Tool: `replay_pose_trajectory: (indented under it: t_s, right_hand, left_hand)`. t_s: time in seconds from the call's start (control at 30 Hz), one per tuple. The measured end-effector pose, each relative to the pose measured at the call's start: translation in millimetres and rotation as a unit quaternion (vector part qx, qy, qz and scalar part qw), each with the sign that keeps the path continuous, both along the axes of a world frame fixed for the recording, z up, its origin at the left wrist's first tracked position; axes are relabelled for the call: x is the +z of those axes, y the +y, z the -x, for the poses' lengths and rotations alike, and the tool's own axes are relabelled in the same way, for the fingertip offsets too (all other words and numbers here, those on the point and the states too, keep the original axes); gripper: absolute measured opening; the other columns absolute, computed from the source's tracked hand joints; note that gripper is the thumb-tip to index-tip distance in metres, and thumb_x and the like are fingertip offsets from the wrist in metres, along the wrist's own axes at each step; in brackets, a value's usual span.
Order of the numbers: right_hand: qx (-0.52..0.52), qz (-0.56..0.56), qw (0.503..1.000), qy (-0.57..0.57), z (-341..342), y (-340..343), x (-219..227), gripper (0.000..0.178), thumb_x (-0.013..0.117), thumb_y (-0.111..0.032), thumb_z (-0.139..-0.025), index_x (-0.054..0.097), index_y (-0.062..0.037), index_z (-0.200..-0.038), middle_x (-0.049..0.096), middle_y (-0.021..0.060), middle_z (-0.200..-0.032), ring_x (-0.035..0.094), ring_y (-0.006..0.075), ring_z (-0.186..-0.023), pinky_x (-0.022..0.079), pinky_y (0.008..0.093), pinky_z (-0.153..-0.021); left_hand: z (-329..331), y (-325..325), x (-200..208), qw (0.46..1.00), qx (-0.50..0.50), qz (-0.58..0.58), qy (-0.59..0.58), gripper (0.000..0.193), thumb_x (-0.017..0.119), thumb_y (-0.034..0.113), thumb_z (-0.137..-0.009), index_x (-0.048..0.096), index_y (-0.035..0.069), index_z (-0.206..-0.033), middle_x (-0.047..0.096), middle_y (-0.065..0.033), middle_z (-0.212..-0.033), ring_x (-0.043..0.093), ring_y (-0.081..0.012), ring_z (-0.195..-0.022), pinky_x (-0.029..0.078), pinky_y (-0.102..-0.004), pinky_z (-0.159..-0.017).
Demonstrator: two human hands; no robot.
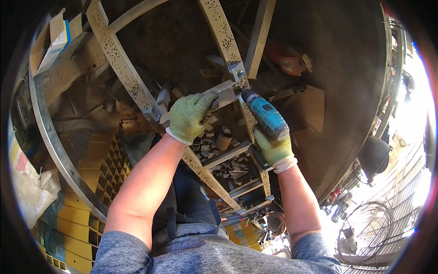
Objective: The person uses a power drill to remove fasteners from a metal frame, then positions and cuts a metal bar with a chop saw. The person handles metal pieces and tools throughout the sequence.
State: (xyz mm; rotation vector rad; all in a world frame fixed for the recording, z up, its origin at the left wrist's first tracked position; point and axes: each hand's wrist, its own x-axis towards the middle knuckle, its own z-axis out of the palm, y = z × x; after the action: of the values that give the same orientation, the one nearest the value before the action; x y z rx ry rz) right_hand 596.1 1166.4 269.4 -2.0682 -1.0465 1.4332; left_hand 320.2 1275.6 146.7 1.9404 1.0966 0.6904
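My right hand [275,148], in a yellow-green work glove, is closed round the grip of a teal and black cordless drill [266,114]. The drill's nose points at a small metal bracket [236,70] where a perforated metal rail [221,34] meets a short crossbar [226,96]. Whether the tip touches the joint is hard to see. Over the left part of that crossbar is my left hand [188,118], gloved alike, with fingers curled together. Something small and dark shows by its fingertips; I cannot make out what it holds.
A second perforated rail [123,61] runs along the left. Below the frame lie many metal offcuts [232,169]. An open cardboard box [49,43] stands at upper left, above stacked yellow panels [75,205]. Coiled wire [369,226] lies at lower right.
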Motion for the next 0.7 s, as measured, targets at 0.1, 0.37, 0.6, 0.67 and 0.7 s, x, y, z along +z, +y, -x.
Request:
replay_pose_trajectory:
  t_s: [0.1, 0.37, 0.6, 0.67, 0.7]
  right_hand:
    - [0.027, 0.018, 0.999, -0.013, -1.4, 1.2, 3.4, 0.049, 0.084, 0.0, -0.105, 0.074, -0.0006, -0.153, 0.081, 0.0149, -0.148, 0.078, 0.0238, -0.135, 0.061, 0.0392, -0.117]
    - [0.012, 0.006, 0.999, -0.051, -0.5, -9.5, 2.3, 0.045, 0.091, -0.015, -0.1, 0.078, 0.0027, -0.14, 0.087, 0.019, -0.134, 0.084, 0.03, -0.122, 0.064, 0.0405, -0.109]
    - [-0.008, 0.008, 0.999, -0.049, 4.0, -12.8, 4.6, 0.043, 0.092, -0.014, -0.1, 0.079, 0.0023, -0.138, 0.088, 0.0179, -0.131, 0.084, 0.0284, -0.12, 0.065, 0.04, -0.107]
    - [-0.009, -0.006, 0.999, -0.044, 6.2, -9.3, 5.9, 0.043, 0.091, -0.012, -0.101, 0.079, 0.0019, -0.14, 0.088, 0.0171, -0.132, 0.084, 0.0263, -0.122, 0.064, 0.0393, -0.109]
    - [-0.005, -0.015, 0.999, -0.044, 7.0, -7.6, 6.6, 0.043, 0.091, -0.011, -0.102, 0.079, 0.0017, -0.141, 0.087, 0.0165, -0.133, 0.083, 0.0252, -0.123, 0.064, 0.0389, -0.109]
  left_hand:
    - [-1.5, 1.9, -0.3, 1.0, 0.006, -0.011, -0.013, 0.027, 0.084, 0.014, -0.103, 0.083, 0.013, -0.129, 0.076, -0.0147, -0.09, 0.074, -0.0413, -0.079, 0.057, -0.0536, -0.069]
    - [-0.8, 1.2, 0.4, 1.0, 0.007, -0.013, -0.018, 0.03, 0.085, 0.016, -0.102, 0.082, 0.015, -0.133, 0.076, -0.0144, -0.09, 0.074, -0.0416, -0.08, 0.057, -0.0538, -0.069]
    - [6.7, -3.5, -5.5, 0.999, -0.035, 0.02, 0.02, 0.074, 0.095, 0.024, -0.072, 0.077, 0.014, -0.144, 0.078, -0.0119, -0.107, 0.077, -0.0403, -0.097, 0.062, -0.0539, -0.083]
    - [4.9, -3.1, -6.4, 0.999, -0.028, 0.011, 0.018, 0.072, 0.095, 0.024, -0.074, 0.077, 0.014, -0.143, 0.078, -0.012, -0.107, 0.077, -0.04, -0.097, 0.062, -0.0539, -0.083]
    - [3.2, -2.3, -6.5, 1.0, -0.022, 0.004, 0.017, 0.071, 0.094, 0.024, -0.074, 0.078, 0.014, -0.143, 0.078, -0.0119, -0.106, 0.077, -0.0399, -0.097, 0.062, -0.0538, -0.082]
